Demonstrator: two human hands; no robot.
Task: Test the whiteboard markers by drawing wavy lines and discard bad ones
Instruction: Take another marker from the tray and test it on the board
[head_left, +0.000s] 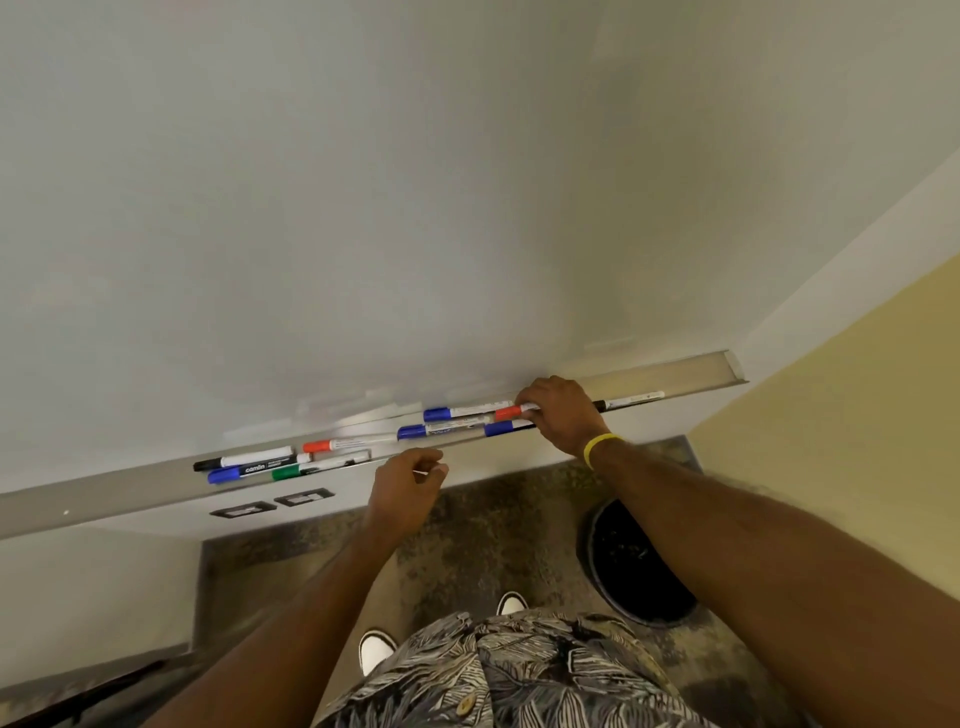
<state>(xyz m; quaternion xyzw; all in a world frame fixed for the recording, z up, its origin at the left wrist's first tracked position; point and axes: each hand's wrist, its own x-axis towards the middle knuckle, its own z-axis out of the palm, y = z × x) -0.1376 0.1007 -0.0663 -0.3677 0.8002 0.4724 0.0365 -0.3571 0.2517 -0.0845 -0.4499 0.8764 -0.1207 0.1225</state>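
Note:
A blank whiteboard (363, 208) fills the upper view, with a long metal marker tray (104, 499) along its lower edge. Several capped markers lie in the tray: black (244, 460), blue (234, 472) and green (311, 467) at the left, a red one (337, 445) and two blue ones (447, 429) in the middle. My right hand (561, 415) reaches into the tray and pinches a red-capped marker (509, 412). My left hand (410, 486) hovers just below the tray edge with fingers loosely curled and nothing in it.
A black round waste bin (634, 561) stands on the speckled floor under my right forearm. Another black-capped marker (631, 400) lies at the tray's right end. Two wall sockets (272, 505) sit under the tray. A yellow wall (831, 415) closes the right side.

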